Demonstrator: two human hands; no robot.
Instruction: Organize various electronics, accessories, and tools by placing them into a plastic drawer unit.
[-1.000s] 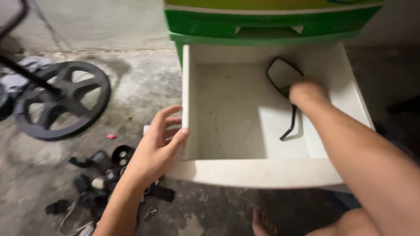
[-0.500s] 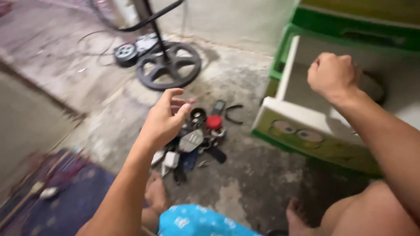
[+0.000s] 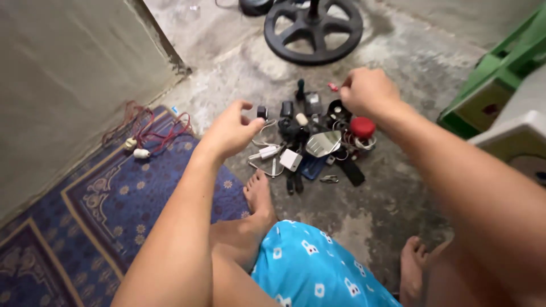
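1. Floor (image 3: 364, 222) of worn grey concrete is lying under everything, with a blue patterned rug (image 3: 102, 222) spreading below and to the left of the left fingers.
2. Cabinet (image 3: 500, 91), green with a pale drawer front, is standing well to the right of the right fingers.
3. Fan base (image 3: 313, 28), a round black spoked foot, is sitting beyond both sets of fingertips, well apart from them.
4. Left hand (image 3: 230, 133) is hovering with its fingers (image 3: 245, 108) loosely curled and spread, gripping nothing; the thumb and forefinger are reaching toward the near left edge of the pile.
5. Right hand (image 3: 367, 91) is hanging over the far right of the pile with its fingers curled inward into a loose fist; whether anything is inside it cannot be told.
6. Pile of small items (image 3: 310, 145) is lying on the floor between and just below the two hands, touching neither.
7. Red round cap (image 3: 362, 127) is sitting just below the right knuckles.
8. Silver mirror piece (image 3: 323, 143) is resting in the middle of the pile, between the two hands.
9. White plug (image 3: 267, 152) is lying just below the left fingertips.
10. Red cord (image 3: 156, 126) is trailing on the rug, left of the left fingers.
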